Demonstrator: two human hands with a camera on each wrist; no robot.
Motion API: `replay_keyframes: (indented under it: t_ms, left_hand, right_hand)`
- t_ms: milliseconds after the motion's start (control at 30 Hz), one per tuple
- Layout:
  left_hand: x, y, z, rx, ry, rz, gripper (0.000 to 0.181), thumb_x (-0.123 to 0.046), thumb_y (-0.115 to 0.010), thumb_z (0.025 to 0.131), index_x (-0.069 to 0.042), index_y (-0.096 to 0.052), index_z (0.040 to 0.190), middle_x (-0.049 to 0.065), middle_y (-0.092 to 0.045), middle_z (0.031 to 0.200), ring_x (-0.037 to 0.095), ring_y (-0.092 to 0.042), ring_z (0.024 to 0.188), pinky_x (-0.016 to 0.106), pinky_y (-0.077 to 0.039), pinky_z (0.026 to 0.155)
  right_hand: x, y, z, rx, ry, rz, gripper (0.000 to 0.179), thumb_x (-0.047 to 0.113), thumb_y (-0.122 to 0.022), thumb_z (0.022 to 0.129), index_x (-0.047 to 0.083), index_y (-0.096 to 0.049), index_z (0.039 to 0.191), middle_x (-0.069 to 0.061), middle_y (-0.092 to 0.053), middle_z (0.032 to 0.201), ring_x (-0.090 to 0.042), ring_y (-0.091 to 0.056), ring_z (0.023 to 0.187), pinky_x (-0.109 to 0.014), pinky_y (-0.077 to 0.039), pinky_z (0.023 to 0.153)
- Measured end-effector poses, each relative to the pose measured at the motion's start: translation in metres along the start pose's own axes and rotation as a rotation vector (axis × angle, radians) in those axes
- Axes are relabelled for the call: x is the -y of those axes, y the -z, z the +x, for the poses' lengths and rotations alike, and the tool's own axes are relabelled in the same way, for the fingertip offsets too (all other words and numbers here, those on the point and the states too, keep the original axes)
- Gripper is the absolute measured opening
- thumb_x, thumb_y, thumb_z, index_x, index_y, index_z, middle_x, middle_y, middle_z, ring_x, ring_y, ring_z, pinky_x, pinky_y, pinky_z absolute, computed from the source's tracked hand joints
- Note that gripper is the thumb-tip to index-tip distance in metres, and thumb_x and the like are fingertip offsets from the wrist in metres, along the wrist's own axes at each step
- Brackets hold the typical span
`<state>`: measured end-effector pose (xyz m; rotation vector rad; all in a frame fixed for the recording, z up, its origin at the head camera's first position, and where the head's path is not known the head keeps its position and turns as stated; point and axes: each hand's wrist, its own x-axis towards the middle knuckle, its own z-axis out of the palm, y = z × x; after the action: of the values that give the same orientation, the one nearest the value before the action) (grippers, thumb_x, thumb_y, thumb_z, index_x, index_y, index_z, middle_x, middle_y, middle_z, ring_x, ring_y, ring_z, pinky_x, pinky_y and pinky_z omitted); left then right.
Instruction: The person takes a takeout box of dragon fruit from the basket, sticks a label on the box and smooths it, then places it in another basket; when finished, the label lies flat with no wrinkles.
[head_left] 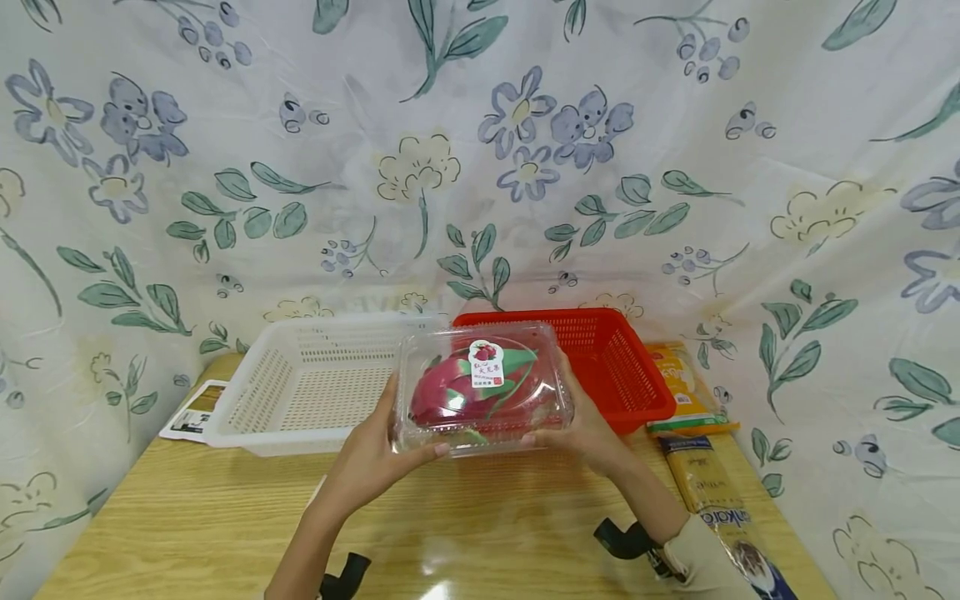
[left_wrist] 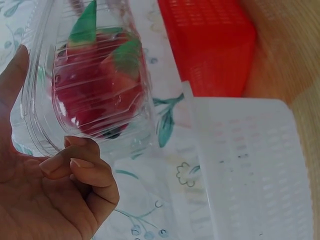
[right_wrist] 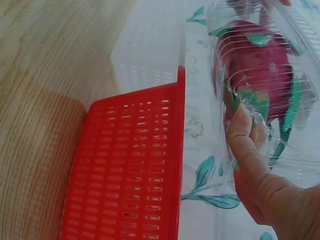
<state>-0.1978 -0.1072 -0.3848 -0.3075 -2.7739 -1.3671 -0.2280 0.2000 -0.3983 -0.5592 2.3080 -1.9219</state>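
A clear plastic clamshell box (head_left: 420, 350) with a pink-red dragon fruit (head_left: 442, 396) inside is held up in front of the two baskets. Its lid bears a white label (head_left: 487, 364) with a fruit picture. My left hand (head_left: 367, 458) grips the box's left end, thumb along the near edge. On the opposite end, my right hand (head_left: 588, 425) grips it the same way. Through the ribbed side in the left wrist view, the fruit's green scales (left_wrist: 84, 24) show. The right wrist view has fingers (right_wrist: 245, 145) pressed against the box's underside.
Behind the box stand a white basket (head_left: 300, 433) on the left and a red basket (head_left: 652, 400) on the right, on a wooden table (head_left: 225, 517). An orange packet (head_left: 678, 379) and a brown-gold packet (head_left: 705, 483) lie at right. A printed card (head_left: 197, 412) pokes out at left.
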Motion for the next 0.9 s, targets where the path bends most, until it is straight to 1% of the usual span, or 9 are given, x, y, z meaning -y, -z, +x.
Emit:
replay_keyframes:
  t_ms: [133, 267, 433, 467, 567, 700, 733, 833, 900]
  left_hand:
    - [-0.002, 0.000, 0.003, -0.005, -0.028, -0.021, 0.118, -0.055, -0.083, 0.073, -0.038, -0.003, 0.159, 0.016, -0.054, 0.143, 0.032, -0.062, 0.116, 0.056, -0.052, 0.088]
    - [-0.002, 0.000, 0.005, -0.003, -0.039, -0.032, 0.116, -0.054, -0.083, 0.074, -0.039, -0.005, 0.159, 0.014, -0.051, 0.146, 0.033, -0.062, 0.119, 0.058, -0.051, 0.090]
    - [-0.003, -0.001, 0.007, -0.003, -0.048, -0.026, 0.115, -0.054, -0.082, 0.075, -0.037, -0.005, 0.159, 0.015, -0.055, 0.142, 0.032, -0.063, 0.117, 0.056, -0.052, 0.089]
    - [-0.004, -0.001, 0.008, -0.003, -0.047, -0.023, 0.115, -0.054, -0.081, 0.075, -0.037, -0.005, 0.159, 0.016, -0.056, 0.141, 0.032, -0.063, 0.117, 0.055, -0.052, 0.088]
    - [-0.004, -0.001, 0.010, 0.004, -0.045, -0.017, 0.114, -0.054, -0.080, 0.077, -0.034, -0.005, 0.160, 0.018, -0.057, 0.139, 0.032, -0.063, 0.115, 0.052, -0.053, 0.085]
    - [-0.005, -0.002, 0.013, 0.019, -0.025, -0.037, 0.114, -0.053, -0.080, 0.077, -0.031, -0.005, 0.160, 0.018, -0.061, 0.133, 0.026, -0.064, 0.108, 0.044, -0.054, 0.081]
    - [-0.005, -0.003, 0.014, 0.021, -0.020, -0.043, 0.114, -0.052, -0.080, 0.077, -0.030, -0.005, 0.160, 0.017, -0.062, 0.128, 0.025, -0.064, 0.104, 0.043, -0.054, 0.079]
    - [-0.006, -0.004, 0.016, 0.029, -0.013, -0.060, 0.117, -0.052, -0.081, 0.076, -0.028, -0.004, 0.161, 0.013, -0.063, 0.117, 0.021, -0.062, 0.095, 0.040, -0.053, 0.078]
    - [-0.005, -0.005, 0.016, 0.035, -0.012, -0.073, 0.119, -0.051, -0.082, 0.076, -0.027, -0.002, 0.161, 0.012, -0.062, 0.117, 0.021, -0.061, 0.097, 0.041, -0.053, 0.081]
  right_hand:
    - [0.000, 0.002, 0.001, -0.003, 0.000, 0.012, 0.120, 0.024, -0.085, 0.079, 0.039, 0.003, 0.159, -0.008, -0.004, 0.167, -0.044, -0.019, 0.147, -0.057, -0.039, 0.107]
    - [0.000, 0.003, 0.002, 0.005, 0.011, 0.023, 0.119, 0.024, -0.085, 0.079, 0.039, 0.002, 0.159, -0.009, -0.004, 0.167, -0.044, -0.021, 0.146, -0.055, -0.042, 0.105]
    - [0.000, 0.005, 0.004, 0.001, 0.005, 0.015, 0.118, 0.025, -0.084, 0.080, 0.037, 0.002, 0.159, -0.009, -0.006, 0.167, -0.044, -0.026, 0.144, -0.054, -0.042, 0.105]
    - [0.000, 0.006, 0.004, 0.001, 0.003, 0.017, 0.118, 0.025, -0.084, 0.080, 0.038, 0.002, 0.159, -0.009, -0.007, 0.166, -0.044, -0.029, 0.142, -0.054, -0.043, 0.105]
    - [-0.002, 0.008, 0.006, 0.002, 0.003, 0.025, 0.116, 0.025, -0.084, 0.080, 0.039, 0.000, 0.159, -0.008, -0.009, 0.166, -0.043, -0.031, 0.141, -0.056, -0.040, 0.107]
    - [-0.004, 0.011, 0.007, 0.003, -0.002, 0.039, 0.113, 0.024, -0.083, 0.081, 0.040, -0.003, 0.159, -0.009, -0.018, 0.163, -0.042, -0.032, 0.140, -0.055, -0.041, 0.107]
    - [-0.004, 0.012, 0.008, 0.003, -0.003, 0.045, 0.113, 0.024, -0.083, 0.081, 0.040, -0.003, 0.159, -0.010, -0.021, 0.161, -0.042, -0.033, 0.139, -0.053, -0.042, 0.106]
    - [-0.005, 0.014, 0.009, 0.010, -0.005, 0.062, 0.111, 0.021, -0.082, 0.082, 0.039, -0.004, 0.159, -0.013, -0.031, 0.155, -0.039, -0.041, 0.134, -0.045, -0.048, 0.102]
    - [-0.006, 0.016, 0.010, 0.019, 0.002, 0.085, 0.111, 0.019, -0.081, 0.083, 0.037, -0.002, 0.159, -0.015, -0.035, 0.152, -0.035, -0.046, 0.129, -0.039, -0.051, 0.098]
